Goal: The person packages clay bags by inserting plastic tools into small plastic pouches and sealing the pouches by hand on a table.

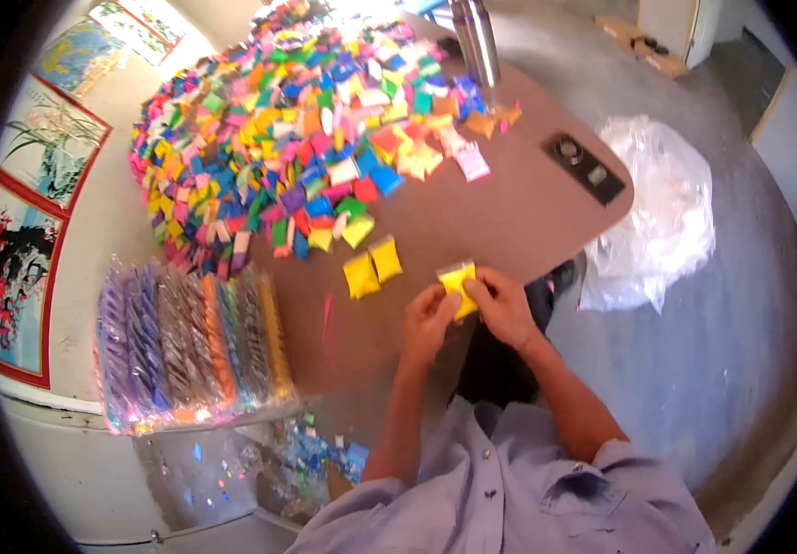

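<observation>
Between my two hands, over the table's near edge, is a small yellow packet (455, 279). My left hand (430, 319) pinches its lower left side, and my right hand (503, 307) grips the right side, thumb on the front. Two more yellow packets (373, 266) lie side by side on the table, left of my hands. A thin pink strip (328, 319) rests further left. Behind them spreads a big heap of small packets (269, 138) in many colours. What is inside the packets cannot be made out.
The brown table (509, 208) has a black panel with a knob (585, 168) at its right edge. A steel flask (477, 42) stands at the back. Bundled twisted coloured pieces in clear wrap (191, 342) sit at left. A clear plastic bag (652, 208) is on the floor at right.
</observation>
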Available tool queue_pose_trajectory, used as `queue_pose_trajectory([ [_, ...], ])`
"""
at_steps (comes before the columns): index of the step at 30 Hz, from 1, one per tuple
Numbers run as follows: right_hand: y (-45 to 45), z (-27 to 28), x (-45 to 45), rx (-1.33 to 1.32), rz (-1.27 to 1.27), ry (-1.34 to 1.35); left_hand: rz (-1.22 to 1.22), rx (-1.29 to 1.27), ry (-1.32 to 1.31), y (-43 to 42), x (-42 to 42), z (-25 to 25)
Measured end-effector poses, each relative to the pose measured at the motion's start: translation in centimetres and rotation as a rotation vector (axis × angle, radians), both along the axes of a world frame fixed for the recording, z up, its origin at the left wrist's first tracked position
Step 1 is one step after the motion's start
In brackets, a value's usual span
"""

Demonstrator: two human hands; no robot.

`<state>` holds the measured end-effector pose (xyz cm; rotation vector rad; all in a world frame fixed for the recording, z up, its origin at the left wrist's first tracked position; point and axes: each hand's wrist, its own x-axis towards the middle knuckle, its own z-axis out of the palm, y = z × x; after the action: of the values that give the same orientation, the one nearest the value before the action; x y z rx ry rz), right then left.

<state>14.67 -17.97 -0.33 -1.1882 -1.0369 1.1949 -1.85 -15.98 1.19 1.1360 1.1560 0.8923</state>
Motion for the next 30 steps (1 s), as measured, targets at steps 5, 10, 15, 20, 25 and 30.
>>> queue_pose_trajectory([
  [5,-0.4,-0.7,-0.6,0.015,-0.006,0.121,-0.028,0.121,-0.064,0.1,0.2,-0.4],
  [10,-0.9,-1.1,-0.5,0.070,-0.021,0.139,-0.034,0.159,-0.058,-0.3,0.8,-0.1],
  [15,-1.2,-1.4,-0.2,0.121,-0.008,0.090,0.039,0.115,-0.032,-0.5,0.5,-0.1],
  [20,-1.7,-1.2,0.0,0.128,0.006,-0.016,-0.016,0.188,-0.098,0.1,-0.6,-1.8],
  [25,-2.0,-1.4,-0.5,0.103,-0.016,0.029,0.024,0.165,-0.094,-0.4,0.3,-0.9],
  [30,-1.7,-0.7,0.4,0.168,-0.007,-0.124,0.047,0.129,-0.157,0.1,0.1,-1.1],
])
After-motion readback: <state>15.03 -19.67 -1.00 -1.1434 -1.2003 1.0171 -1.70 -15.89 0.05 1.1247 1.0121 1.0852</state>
